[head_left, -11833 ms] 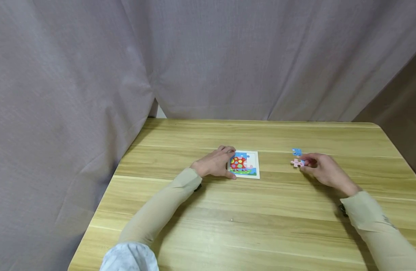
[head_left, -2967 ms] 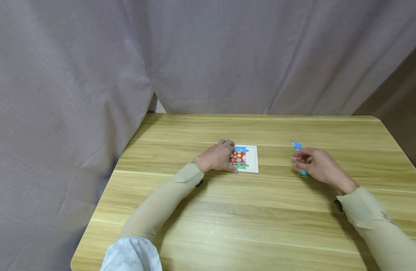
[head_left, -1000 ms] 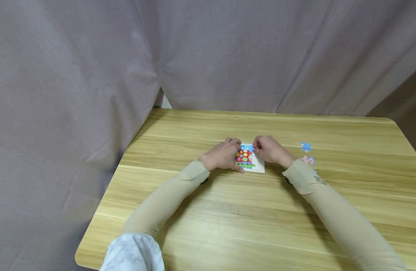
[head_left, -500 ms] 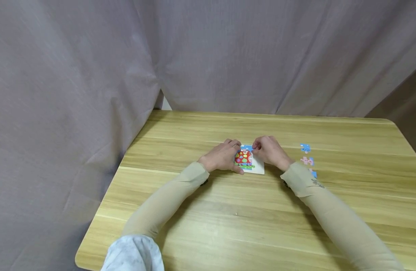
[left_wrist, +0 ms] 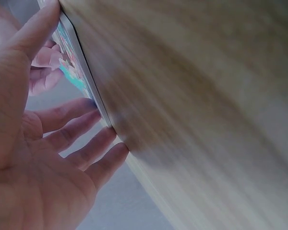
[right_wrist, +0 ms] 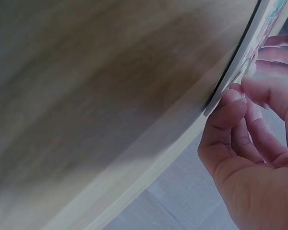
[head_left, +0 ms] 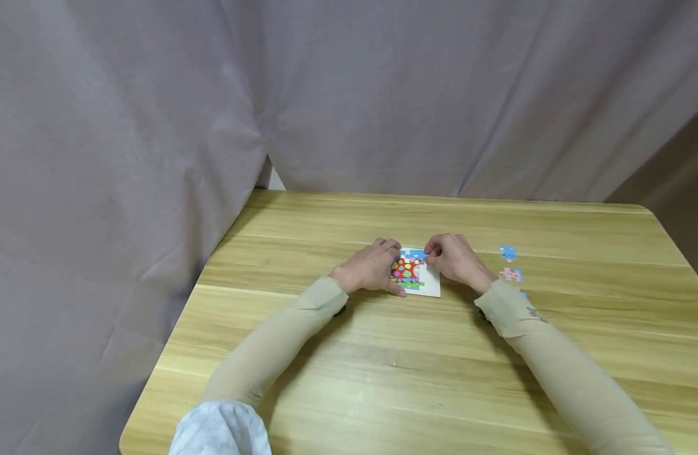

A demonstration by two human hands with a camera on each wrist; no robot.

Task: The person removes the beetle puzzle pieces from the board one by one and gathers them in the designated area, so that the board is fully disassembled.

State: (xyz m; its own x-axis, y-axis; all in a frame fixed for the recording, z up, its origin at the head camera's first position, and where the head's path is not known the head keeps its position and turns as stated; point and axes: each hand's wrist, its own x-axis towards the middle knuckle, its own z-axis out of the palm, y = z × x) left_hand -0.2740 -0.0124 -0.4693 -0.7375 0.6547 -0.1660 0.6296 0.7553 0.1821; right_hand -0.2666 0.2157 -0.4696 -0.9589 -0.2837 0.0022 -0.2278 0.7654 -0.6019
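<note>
A white square puzzle tray (head_left: 432,287) lies on the table with a partly assembled jigsaw (head_left: 404,270) of red, spotted pattern, blue sky and green grass. My left hand (head_left: 372,266) holds the tray's left side, thumb at the near edge and fingers at the far edge; the left wrist view shows them along its rim. My right hand (head_left: 454,258) is at the far right corner, thumb and index fingertip pinching a blue puzzle piece (head_left: 420,254) beside the assembled part. Fingers cover much of that piece. White tray bottom shows at the lower right.
Right of the tray lie loose puzzle pieces: a blue one (head_left: 508,253), a pink one (head_left: 511,275) and a third piece (head_left: 523,294) partly behind the right sleeve. A grey curtain (head_left: 360,95) hangs along the wooden table's (head_left: 337,392) far edge.
Lower-right pieces seen in the tray earliest are out of it. The right hand has moved left from the loose pieces to the tray's corner with a blue piece. The left hand stays at the tray.
</note>
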